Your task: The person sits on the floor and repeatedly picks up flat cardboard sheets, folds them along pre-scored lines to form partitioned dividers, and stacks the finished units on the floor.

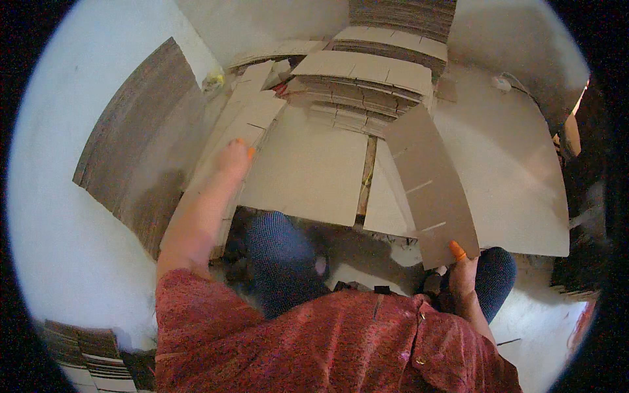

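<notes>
My right hand (462, 274), with an orange cover on a fingertip, grips the near end of a long slotted cardboard strip (436, 187). The strip slants up and away from me, over the right part of the work surface. My left hand (237, 156) reaches to a row of pale slotted cardboard strips (226, 128) on the left. Orange covers show on its fingertips too. Its fingers are blurred and partly hidden, so I cannot tell whether they hold a strip.
A pale board (308, 170) lies in front of me, beside a narrow dark gap (367, 180). Stacked slotted cardboard (367, 69) stands at the back. A large grey-brown sheet (141, 131) leans on the left wall. Another pale board (511, 177) spreads rightward. My knees are under the near edge.
</notes>
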`<state>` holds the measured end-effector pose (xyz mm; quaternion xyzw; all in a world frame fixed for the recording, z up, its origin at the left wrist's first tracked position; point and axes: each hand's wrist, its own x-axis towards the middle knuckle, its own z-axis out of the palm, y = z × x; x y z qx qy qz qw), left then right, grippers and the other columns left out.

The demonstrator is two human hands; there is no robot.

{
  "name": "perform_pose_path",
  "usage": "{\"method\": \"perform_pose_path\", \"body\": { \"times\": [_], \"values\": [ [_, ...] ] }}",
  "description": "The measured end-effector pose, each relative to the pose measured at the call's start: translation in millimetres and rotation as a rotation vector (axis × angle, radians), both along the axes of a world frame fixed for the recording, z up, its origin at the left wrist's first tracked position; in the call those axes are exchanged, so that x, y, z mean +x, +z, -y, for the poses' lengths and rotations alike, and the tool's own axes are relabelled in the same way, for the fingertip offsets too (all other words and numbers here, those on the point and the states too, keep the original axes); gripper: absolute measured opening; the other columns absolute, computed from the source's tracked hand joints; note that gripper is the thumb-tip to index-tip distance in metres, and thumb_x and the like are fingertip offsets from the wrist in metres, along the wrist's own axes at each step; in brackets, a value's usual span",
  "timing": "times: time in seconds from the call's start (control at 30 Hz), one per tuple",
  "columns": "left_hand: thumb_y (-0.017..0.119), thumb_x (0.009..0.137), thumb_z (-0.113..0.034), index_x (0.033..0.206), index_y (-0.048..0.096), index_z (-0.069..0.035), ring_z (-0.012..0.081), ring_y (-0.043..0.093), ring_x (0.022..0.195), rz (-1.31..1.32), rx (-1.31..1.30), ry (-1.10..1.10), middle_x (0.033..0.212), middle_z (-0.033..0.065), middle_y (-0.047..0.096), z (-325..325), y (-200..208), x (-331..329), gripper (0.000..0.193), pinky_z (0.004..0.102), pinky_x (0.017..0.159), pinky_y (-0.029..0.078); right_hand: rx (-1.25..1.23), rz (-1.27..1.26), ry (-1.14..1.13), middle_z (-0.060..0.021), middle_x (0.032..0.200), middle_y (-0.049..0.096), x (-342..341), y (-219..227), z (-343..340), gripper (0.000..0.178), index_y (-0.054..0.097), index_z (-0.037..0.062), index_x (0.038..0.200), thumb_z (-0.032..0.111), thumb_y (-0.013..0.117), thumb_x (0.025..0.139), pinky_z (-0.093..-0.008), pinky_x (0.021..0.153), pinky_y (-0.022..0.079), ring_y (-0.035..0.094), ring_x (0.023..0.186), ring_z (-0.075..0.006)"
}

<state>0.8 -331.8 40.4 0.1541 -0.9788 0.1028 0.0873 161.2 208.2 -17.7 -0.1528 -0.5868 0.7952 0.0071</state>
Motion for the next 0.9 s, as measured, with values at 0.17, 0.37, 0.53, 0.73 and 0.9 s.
{"method": "perform_pose_path", "body": {
  "times": [0.17, 0.37, 0.53, 0.73, 0.9],
  "values": [
    [0.055, 0.086, -0.028, 0.096, 0.060, -0.004, 0.0340, 0.060, 0.085, 0.050, 0.088, -0.062, 0.094, 0.0176, 0.063, -19.0, 22.1, 0.1, 0.027, 0.0444, 0.072, 0.048, 0.200, -0.056, 0.073, -0.0046, 0.094, 0.065, 10.7, -10.0, -6.3, 0.022, 0.062, -0.0005, 0.101, 0.008, 0.065, 0.081, -0.0280, 0.072, 0.048, 0.059, 0.081, -0.0147],
    [0.056, 0.084, -0.030, 0.081, 0.062, -0.001, 0.0341, 0.060, 0.075, 0.157, 0.151, -0.275, 0.083, 0.0188, 0.062, -80.7, 39.9, 6.2, 0.030, 0.0458, 0.065, 0.046, 0.369, -0.178, 0.048, -0.0034, 0.086, 0.067, 26.9, 1.4, -9.6, 0.015, 0.065, -0.0013, 0.092, 0.008, 0.066, 0.080, -0.0257, 0.067, 0.047, 0.059, 0.074, -0.0119],
    [0.060, 0.083, -0.029, 0.077, 0.063, 0.000, 0.0364, 0.057, 0.061, 0.171, 0.357, -0.612, 0.068, 0.0209, 0.060, -188.8, 33.3, 36.0, 0.030, 0.0435, 0.059, 0.045, 0.316, -0.345, -0.015, -0.0022, 0.082, 0.066, 22.0, 57.3, 18.5, 0.014, 0.066, -0.0023, 0.089, 0.009, 0.066, 0.081, -0.0248, 0.062, 0.045, 0.056, 0.071, -0.0085],
    [0.062, 0.081, -0.024, 0.076, 0.062, 0.001, 0.0326, 0.057, 0.059, 0.396, 0.769, -0.933, 0.068, 0.0225, 0.058, -307.8, 40.7, 75.5, 0.025, 0.0411, 0.057, 0.044, 0.405, -0.364, 0.094, 0.0011, 0.070, 0.061, -23.5, 47.8, 2.0, 0.013, 0.066, -0.0019, 0.084, 0.011, 0.063, 0.084, -0.0241, 0.054, 0.043, 0.051, 0.064, -0.0062],
    [0.062, 0.083, -0.024, 0.083, 0.063, 0.002, 0.0285, 0.058, 0.058, 0.489, 0.865, -0.941, 0.064, 0.0154, 0.060, -336.3, 58.4, 77.5, 0.026, 0.0384, 0.056, 0.046, 0.642, -0.284, 0.225, -0.0001, 0.061, 0.057, -18.9, 22.5, -21.7, 0.017, 0.065, -0.0016, 0.084, 0.015, 0.061, 0.086, -0.0265, 0.049, 0.041, 0.045, 0.059, -0.0056]
  ]
}}
